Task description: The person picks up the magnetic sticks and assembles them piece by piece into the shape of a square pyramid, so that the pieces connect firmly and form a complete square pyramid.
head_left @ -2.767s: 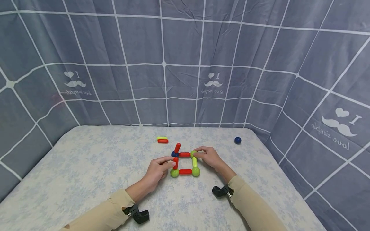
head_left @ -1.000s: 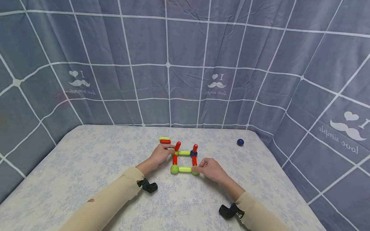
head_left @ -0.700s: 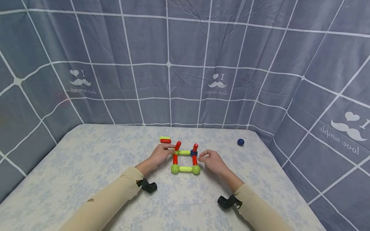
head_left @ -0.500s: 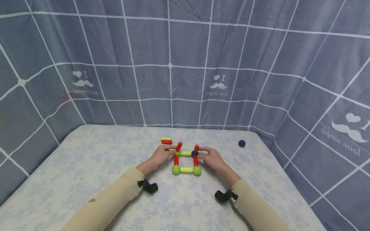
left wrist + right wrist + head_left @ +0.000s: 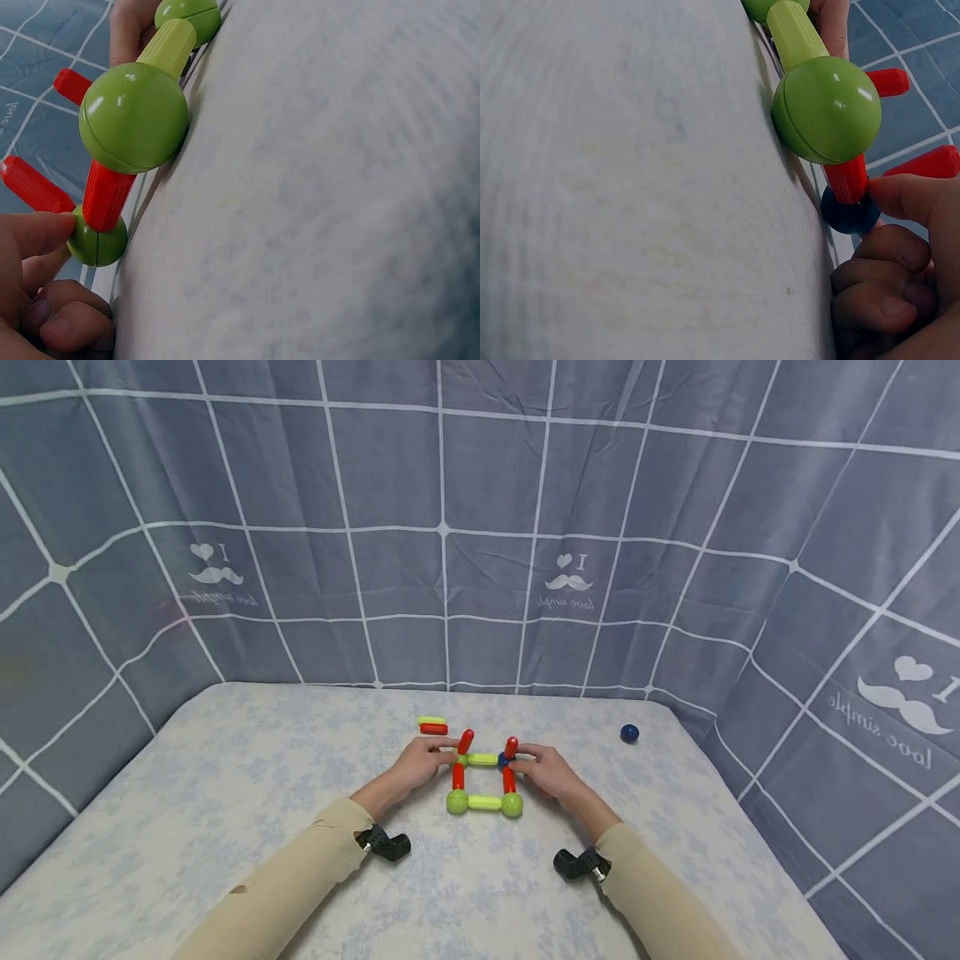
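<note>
My left hand [image 5: 422,762] pinching the square frame's [image 5: 483,781] far-left green ball [image 5: 97,241], right hand [image 5: 543,771] pinching its blue ball [image 5: 849,213] (far-right corner), loose blue ball [image 5: 629,733] well right of the frame.

Perhaps home, patterned bedsheet [image 5: 225,793], curtain backdrop [image 5: 480,527]

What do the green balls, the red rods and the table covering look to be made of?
Green balls: apparently hard moulded plastic, glossy, with a highlight and a seam round the middle. Red rods: likely the same plastic, satin, with fine lengthwise ribs. Table covering: seems to be woven cloth, matte, with a faint blue floral print. The left hand and right hand touch the frame's far corners.
</note>
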`<state>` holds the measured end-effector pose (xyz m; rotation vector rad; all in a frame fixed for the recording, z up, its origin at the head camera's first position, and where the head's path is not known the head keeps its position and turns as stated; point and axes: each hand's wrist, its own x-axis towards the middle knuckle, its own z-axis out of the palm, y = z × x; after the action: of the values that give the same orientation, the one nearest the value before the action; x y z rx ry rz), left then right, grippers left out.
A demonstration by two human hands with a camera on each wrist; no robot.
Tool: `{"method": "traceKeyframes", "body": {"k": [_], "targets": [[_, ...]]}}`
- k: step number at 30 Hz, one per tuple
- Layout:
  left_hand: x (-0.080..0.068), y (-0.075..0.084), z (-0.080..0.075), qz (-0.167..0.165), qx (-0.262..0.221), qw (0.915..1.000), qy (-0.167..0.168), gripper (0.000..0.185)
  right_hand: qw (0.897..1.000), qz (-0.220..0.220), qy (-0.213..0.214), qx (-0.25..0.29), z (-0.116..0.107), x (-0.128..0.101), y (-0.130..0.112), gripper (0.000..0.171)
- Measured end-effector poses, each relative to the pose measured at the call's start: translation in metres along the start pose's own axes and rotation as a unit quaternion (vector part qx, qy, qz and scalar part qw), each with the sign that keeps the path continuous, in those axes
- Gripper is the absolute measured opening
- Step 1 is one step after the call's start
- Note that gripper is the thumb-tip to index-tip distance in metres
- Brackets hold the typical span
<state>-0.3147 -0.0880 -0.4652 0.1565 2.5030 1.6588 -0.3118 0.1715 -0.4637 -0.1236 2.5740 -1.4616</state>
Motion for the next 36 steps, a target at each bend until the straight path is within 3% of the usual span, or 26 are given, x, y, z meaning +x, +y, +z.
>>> {"method": "traceKeyframes", "body": {"k": [12, 18, 20, 30, 36], "targets": [[-0.002, 0.005, -0.003, 0.019, 0.010, 0.9997, -0.008, 0.035, 1.000, 0.005, 0.004, -0.019, -0.002, -0.001, -0.002, 0.045], [0.000, 0.007, -0.006, -0.019, -0.064, 0.9977, -0.009, 0.034, 1.000, 0.013, -0.003, -0.013, -0.001, 0.001, -0.003, 0.044], [0.002, 0.007, -0.008, -0.026, -0.079, 0.9965, 0.002, 0.033, 1.000, 0.018, -0.002, -0.015, 0.000, 0.002, -0.003, 0.045], [0.015, 0.005, -0.012, -0.022, -0.050, 0.9939, 0.096, 0.029, 1.000, 0.019, 0.000, -0.006, 0.002, 0.003, -0.003, 0.046], [0.026, 0.004, -0.020, -0.028, -0.020, 0.9925, 0.118, 0.030, 1.000, 0.025, 0.002, -0.009, 0.001, 0.002, -0.002, 0.045]]}}
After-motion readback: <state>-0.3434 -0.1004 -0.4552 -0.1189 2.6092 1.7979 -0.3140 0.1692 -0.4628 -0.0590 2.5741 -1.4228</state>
